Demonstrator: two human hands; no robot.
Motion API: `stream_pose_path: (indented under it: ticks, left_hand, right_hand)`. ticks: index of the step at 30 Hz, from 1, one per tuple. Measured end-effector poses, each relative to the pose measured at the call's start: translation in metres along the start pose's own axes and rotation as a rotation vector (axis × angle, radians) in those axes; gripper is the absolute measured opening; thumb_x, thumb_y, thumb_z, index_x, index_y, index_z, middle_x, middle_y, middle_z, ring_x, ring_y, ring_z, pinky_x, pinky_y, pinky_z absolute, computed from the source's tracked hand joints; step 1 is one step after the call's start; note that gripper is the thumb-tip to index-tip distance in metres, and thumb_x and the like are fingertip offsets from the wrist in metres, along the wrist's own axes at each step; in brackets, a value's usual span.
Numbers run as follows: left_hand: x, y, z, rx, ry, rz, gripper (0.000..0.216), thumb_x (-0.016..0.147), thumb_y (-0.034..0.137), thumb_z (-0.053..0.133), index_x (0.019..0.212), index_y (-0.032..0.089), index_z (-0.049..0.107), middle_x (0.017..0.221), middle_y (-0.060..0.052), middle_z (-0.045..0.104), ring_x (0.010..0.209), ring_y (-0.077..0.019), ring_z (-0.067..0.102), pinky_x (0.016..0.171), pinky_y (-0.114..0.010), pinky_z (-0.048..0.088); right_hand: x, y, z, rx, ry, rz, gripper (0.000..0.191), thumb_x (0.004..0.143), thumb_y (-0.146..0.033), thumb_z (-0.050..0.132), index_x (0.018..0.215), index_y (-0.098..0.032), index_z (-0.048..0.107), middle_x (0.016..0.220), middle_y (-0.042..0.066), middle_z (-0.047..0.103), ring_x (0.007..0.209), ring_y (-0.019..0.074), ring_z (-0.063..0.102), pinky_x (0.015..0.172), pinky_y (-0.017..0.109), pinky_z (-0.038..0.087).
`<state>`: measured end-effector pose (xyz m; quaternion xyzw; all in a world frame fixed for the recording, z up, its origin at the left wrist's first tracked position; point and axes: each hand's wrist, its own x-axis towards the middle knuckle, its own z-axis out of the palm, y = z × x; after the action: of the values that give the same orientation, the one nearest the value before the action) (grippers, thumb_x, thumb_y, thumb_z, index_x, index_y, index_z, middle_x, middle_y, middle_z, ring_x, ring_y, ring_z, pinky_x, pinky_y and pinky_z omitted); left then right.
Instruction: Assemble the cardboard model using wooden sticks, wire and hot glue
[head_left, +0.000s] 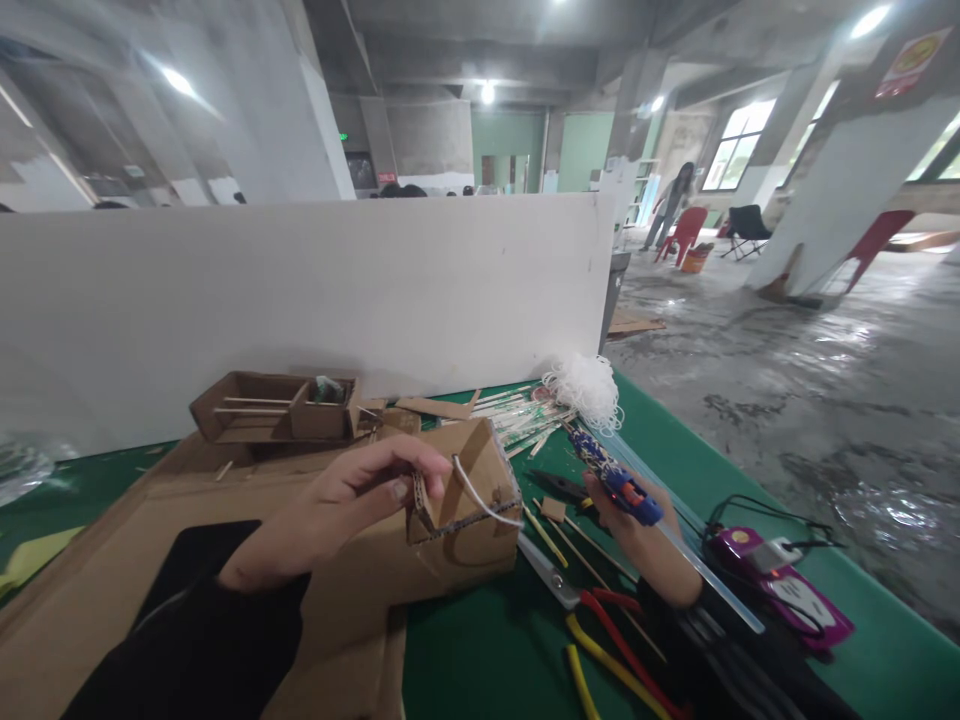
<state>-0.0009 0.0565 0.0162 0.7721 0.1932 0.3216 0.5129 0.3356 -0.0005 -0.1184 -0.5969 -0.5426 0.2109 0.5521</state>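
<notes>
My left hand [352, 500] pinches the edge of a small cardboard box model [469, 495] with a white cord looped on its front, holding it just above a large flat cardboard sheet [330, 610]. My right hand [641, 530] is closed around a blue glue gun [611, 472], its nozzle pointing up and left toward the box. A clear glue stick [690, 560] trails from the gun's back across the green table [495, 650].
A cardboard tray structure [274, 405] with wooden sticks stands at the back. Wooden sticks [525, 420], white netting [589, 385], pliers [566, 488], scissors and red and yellow handled cutters [615, 640] lie around. A purple device [780, 580] with cables sits right. A white partition [300, 290] backs the table.
</notes>
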Motion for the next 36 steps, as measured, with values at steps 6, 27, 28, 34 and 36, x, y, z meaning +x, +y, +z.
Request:
stream_pose_path:
  ticks: [6, 27, 28, 34, 36]
  left_hand:
    - [-0.002, 0.001, 0.0, -0.01, -0.016, -0.012, 0.02, 0.107, 0.041, 0.063, 0.122, 0.033, 0.074, 0.105, -0.001, 0.069, 0.097, -0.0126, 0.063, 0.087, -0.015, 0.051]
    - [-0.001, -0.001, -0.002, 0.064, 0.005, 0.036, 0.026, 0.107, 0.041, 0.062, 0.1, 0.021, 0.077, 0.094, -0.005, 0.065, 0.086, -0.0172, 0.061, 0.078, -0.025, 0.05]
    - [-0.001, -0.002, -0.002, 0.068, 0.003, 0.035, 0.026, 0.107, 0.042, 0.062, 0.1, 0.021, 0.076, 0.094, -0.005, 0.065, 0.086, -0.0175, 0.061, 0.079, -0.025, 0.05]
    - [-0.001, -0.002, -0.002, 0.07, -0.003, 0.029, 0.028, 0.108, 0.043, 0.061, 0.099, 0.02, 0.075, 0.093, -0.005, 0.064, 0.085, -0.0176, 0.061, 0.078, -0.025, 0.05]
    - [0.0, -0.002, -0.002, 0.059, -0.008, 0.031, 0.027, 0.107, 0.042, 0.061, 0.098, 0.02, 0.075, 0.093, -0.005, 0.065, 0.086, -0.0174, 0.061, 0.079, -0.024, 0.05]
  right_hand:
    - [-0.001, 0.005, 0.002, 0.035, -0.016, 0.009, 0.04, 0.093, -0.056, 0.065, 0.075, -0.022, 0.057, 0.064, -0.005, 0.048, 0.059, 0.0151, 0.044, 0.053, 0.027, 0.034]
    - [-0.002, 0.009, 0.002, 0.055, -0.02, 0.03, 0.032, 0.088, -0.05, 0.071, 0.075, -0.022, 0.061, 0.062, -0.005, 0.049, 0.058, 0.0162, 0.044, 0.052, 0.027, 0.034]
    - [-0.002, 0.009, 0.002, 0.056, -0.022, 0.03, 0.033, 0.089, -0.051, 0.07, 0.075, -0.022, 0.061, 0.062, -0.004, 0.05, 0.059, 0.0165, 0.044, 0.052, 0.027, 0.035]
    - [-0.003, 0.006, 0.001, 0.03, -0.037, 0.024, 0.026, 0.087, -0.042, 0.074, 0.077, -0.022, 0.061, 0.063, -0.005, 0.051, 0.059, 0.0152, 0.043, 0.054, 0.027, 0.035]
    - [-0.003, 0.006, 0.002, 0.02, -0.037, 0.024, 0.026, 0.087, -0.04, 0.075, 0.077, -0.022, 0.06, 0.063, -0.006, 0.049, 0.059, 0.0146, 0.043, 0.054, 0.027, 0.034]
